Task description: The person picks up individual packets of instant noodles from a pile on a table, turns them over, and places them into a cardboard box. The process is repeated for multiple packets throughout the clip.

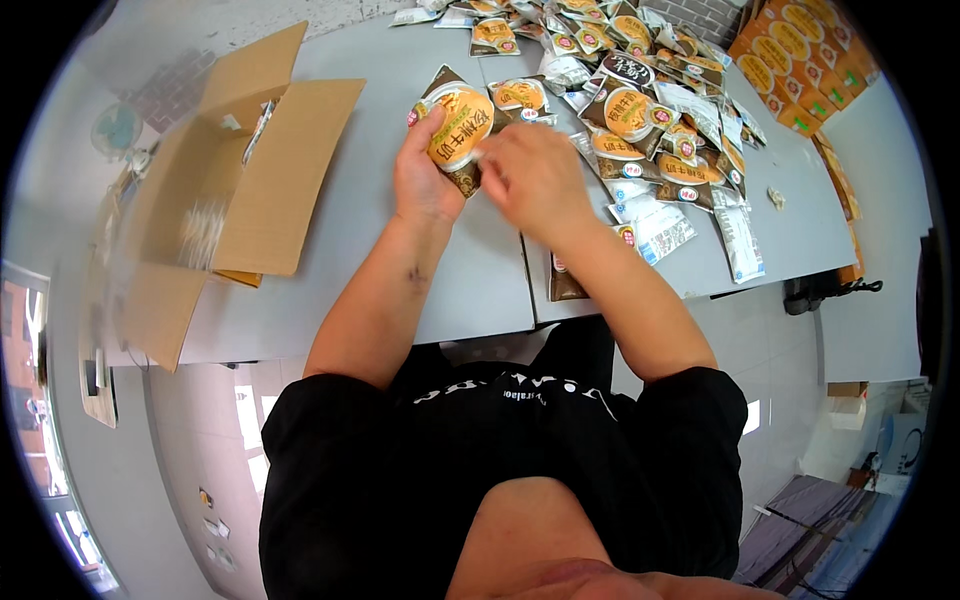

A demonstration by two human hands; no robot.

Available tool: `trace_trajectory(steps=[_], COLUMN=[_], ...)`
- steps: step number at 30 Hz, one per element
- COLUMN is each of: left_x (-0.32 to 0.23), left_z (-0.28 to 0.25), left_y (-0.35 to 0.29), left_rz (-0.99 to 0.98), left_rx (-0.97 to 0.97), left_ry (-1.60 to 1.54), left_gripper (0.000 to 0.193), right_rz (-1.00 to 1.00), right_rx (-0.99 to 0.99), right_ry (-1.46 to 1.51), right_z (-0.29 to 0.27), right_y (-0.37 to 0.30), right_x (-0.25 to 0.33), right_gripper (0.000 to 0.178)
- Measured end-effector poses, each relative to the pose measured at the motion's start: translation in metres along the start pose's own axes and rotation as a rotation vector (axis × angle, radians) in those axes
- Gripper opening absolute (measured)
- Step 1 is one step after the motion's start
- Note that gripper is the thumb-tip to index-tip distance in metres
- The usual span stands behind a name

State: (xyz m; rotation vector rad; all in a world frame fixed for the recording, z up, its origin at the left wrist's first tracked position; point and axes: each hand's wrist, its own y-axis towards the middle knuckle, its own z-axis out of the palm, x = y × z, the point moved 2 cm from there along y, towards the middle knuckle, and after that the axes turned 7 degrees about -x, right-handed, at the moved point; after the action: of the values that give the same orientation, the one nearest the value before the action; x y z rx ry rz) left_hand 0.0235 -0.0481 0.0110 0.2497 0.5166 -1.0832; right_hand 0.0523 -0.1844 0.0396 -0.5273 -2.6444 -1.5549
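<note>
My left hand (428, 178) is closed round the lower left side of a brown pouch (462, 125) with an orange oval on its front, holding it tilted above the table. At the pouch's right edge is my right hand (530, 178), its fingers curled together and slightly blurred. A small whitish bit shows at those fingertips; what it is I cannot make out. Just behind the right hand lies another brown and orange pouch (520, 96). To its right a large heap of similar pouches (628, 112) spreads over the grey table (400, 290), some showing silvery-white backs.
An open cardboard box (290, 170) stands on the left with its flaps out and some packets inside. Orange printed cartons (795, 60) are stacked at the far right. A crumpled whitish scrap (776, 198) lies right of the heap. The table's near edge runs before my body.
</note>
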Motion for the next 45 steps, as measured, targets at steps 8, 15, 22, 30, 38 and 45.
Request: trace_trajectory(steps=[8,15,22,30,38,45], left_x=[-0.003,0.015,0.014,-0.007,-0.019,-0.016], left_z=[0.0,-0.005,0.01,0.018,0.009,0.013], left_y=[0.002,-0.003,-0.024,-0.024,-0.004,-0.01], left_rz=[-0.007,0.124,0.273,0.58,0.333,0.18], left_rx=[-0.028,0.049,0.231,0.477,0.154,0.185], left_ry=[0.04,0.498,0.945,1.118,0.812,0.593], left_gripper=[0.034,0.042,0.04,0.044,0.042,0.045], right_rz=[0.361,0.725,1.005,0.704,0.751,0.766], right_rx=[-0.087,0.02,0.094,0.607,0.247,0.174], right_ry=[-0.341,-1.174,-0.064,0.823,0.791,0.877], right_z=[-0.054,-0.189,-0.123,-0.012,0.018,0.025], right_y=[-0.008,-0.029,-0.009,-0.002,0.014,0.005], right_x=[-0.108,-0.226,-0.162,-0.05,-0.027,-0.026], right_gripper=[0.017,0.04,0.062,0.044,0.03,0.032])
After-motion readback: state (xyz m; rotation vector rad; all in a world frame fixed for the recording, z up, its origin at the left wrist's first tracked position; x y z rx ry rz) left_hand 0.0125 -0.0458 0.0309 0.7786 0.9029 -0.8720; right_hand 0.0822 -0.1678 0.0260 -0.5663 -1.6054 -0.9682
